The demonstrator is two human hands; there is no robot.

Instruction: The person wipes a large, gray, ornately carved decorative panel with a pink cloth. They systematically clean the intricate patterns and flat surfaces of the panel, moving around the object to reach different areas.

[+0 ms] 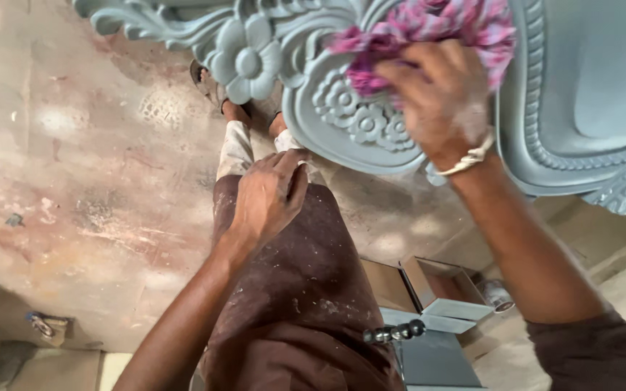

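Cloth [429, 29], bunched in his clenched right hand [440, 101] at one o'clock, was rubbing the grey carving [356, 123]; left hand [266, 199] rested loose on his thigh; unwiped petals likely came next.

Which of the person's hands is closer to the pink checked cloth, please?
The right. The right hand presses the pink checked cloth against the carved grey-blue panel; the left hand rests below it, on the person's thigh, apart from the cloth.

Packages: one open cardboard box [440, 289], rectangular, brown inside with pale grey-white flaps folded outward, standing on the floor at lower right beside the person's leg. Labels, signs, screens: none visible.
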